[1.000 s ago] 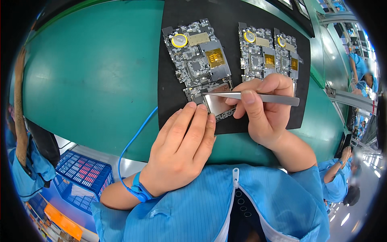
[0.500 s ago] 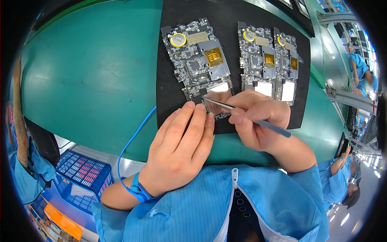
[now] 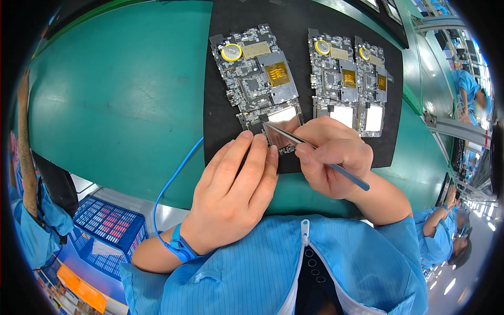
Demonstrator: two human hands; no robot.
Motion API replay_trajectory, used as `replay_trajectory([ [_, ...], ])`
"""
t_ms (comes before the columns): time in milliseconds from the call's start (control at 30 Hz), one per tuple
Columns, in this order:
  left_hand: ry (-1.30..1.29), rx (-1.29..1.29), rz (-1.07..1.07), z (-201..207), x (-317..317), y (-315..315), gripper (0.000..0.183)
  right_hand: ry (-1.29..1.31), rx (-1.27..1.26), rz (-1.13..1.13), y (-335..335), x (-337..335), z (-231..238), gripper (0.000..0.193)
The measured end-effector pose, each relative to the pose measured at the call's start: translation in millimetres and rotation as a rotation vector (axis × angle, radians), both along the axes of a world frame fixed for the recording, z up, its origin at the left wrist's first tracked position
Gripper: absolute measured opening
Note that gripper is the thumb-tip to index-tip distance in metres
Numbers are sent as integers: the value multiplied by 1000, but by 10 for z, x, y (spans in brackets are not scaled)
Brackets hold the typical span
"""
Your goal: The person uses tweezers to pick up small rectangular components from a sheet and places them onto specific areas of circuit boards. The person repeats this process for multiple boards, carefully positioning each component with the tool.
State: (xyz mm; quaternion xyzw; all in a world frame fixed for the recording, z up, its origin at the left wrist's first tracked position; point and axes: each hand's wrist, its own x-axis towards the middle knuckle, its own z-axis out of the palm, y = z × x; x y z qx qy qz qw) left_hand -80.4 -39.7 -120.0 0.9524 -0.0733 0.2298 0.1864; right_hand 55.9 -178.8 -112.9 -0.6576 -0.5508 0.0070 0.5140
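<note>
A circuit board (image 3: 253, 79) with a yellow-ringed coin cell (image 3: 231, 52) and an amber tape patch (image 3: 277, 74) lies slightly tilted on a black mat (image 3: 220, 110). My left hand (image 3: 233, 189) lies flat, fingers stretched, with the fingertips on the board's near left edge. In my right hand (image 3: 338, 155) a pair of metal tweezers (image 3: 346, 176) is pinched like a pen. Their tips reach a small black piece (image 3: 263, 118) beside the shiny silver plate (image 3: 284, 118) on the board's near part. Whether the tips grip that piece is too small to tell.
Two similar circuit boards (image 3: 333, 79) (image 3: 371, 79) lie side by side to the right on the mat. A blue wrist strap (image 3: 181, 247) with a cord (image 3: 170, 184) circles my left wrist. Blue baskets (image 3: 110, 226) stand lower left. Other people in blue work at both sides.
The tweezers' back end has dipped lower and a little left as my right hand turned slightly. Their tips stay near the same black piece. My left hand has hardly moved.
</note>
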Motion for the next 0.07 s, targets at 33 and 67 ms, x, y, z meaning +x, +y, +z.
replay_trajectory([
  [33,-1,1,0,1,0,2,29,-14,-1,7,-6,1,9,17],
  [67,-3,-3,-1,3,1,3,29,0,-2,37,-29,20,2,16],
])
